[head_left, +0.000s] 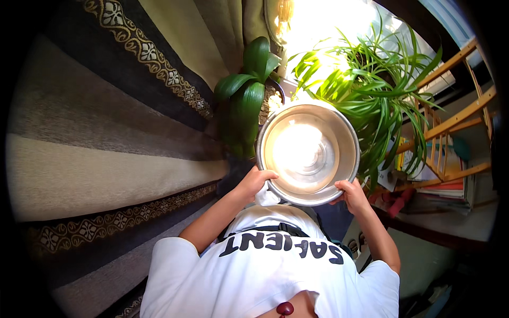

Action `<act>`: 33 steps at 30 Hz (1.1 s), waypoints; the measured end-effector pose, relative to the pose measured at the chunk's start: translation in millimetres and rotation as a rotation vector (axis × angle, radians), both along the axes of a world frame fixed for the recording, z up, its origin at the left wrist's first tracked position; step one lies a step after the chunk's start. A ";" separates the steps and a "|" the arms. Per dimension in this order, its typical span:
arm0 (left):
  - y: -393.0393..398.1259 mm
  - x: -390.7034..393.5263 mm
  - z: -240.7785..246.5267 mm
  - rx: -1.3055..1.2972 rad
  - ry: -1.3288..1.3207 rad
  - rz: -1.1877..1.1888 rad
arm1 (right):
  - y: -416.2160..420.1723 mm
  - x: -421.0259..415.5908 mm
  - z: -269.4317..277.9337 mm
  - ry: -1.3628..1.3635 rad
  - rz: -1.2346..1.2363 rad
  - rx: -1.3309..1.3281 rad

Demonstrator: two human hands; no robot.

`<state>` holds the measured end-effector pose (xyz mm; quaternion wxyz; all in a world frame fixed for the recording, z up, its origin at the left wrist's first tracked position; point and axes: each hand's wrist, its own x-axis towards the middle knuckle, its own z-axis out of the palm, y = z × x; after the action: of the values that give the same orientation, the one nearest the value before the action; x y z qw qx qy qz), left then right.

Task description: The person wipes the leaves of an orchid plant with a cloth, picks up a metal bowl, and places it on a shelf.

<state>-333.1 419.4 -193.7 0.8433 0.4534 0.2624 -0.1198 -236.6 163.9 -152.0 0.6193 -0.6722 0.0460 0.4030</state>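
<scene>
A round metal basin (346, 159) is held in front of my body, its rim gripped from both sides. Clear liquid, apparently water, seems to lie inside under a strong glare. My left hand (254, 183) clasps the lower left rim, thumb over the edge. Something white, probably a cloth (265, 197), hangs just below that hand; whether the fingers hold it is hard to tell. On the lower right rim, my right hand (352, 194) has its thumb on top and its other fingers mostly hidden underneath.
Beyond the basin stand a potted broad-leaved plant (250, 85), perhaps an orchid, and a bushy spider plant (370, 87) by the bright window. Striped curtains (119, 167) hang along the left. A wooden rack (449, 119) and stacked books and papers (447, 190) occupy the right.
</scene>
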 end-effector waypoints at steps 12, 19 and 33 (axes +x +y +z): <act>11.5 47.4 -25.9 -0.039 0.026 0.142 | 25.0 86.3 -8.4 0.074 0.229 -0.052; 20.8 64.9 -34.0 -0.062 0.053 0.077 | 29.9 97.7 -18.5 0.120 0.204 -0.159; 41.2 80.0 -67.0 -0.213 0.108 0.051 | 52.3 118.8 -19.4 0.150 0.226 -0.161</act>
<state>-253.1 460.6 -260.7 0.8742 0.3472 0.3046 -0.1500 -117.9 216.3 -171.4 0.5090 -0.6884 0.0484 0.5144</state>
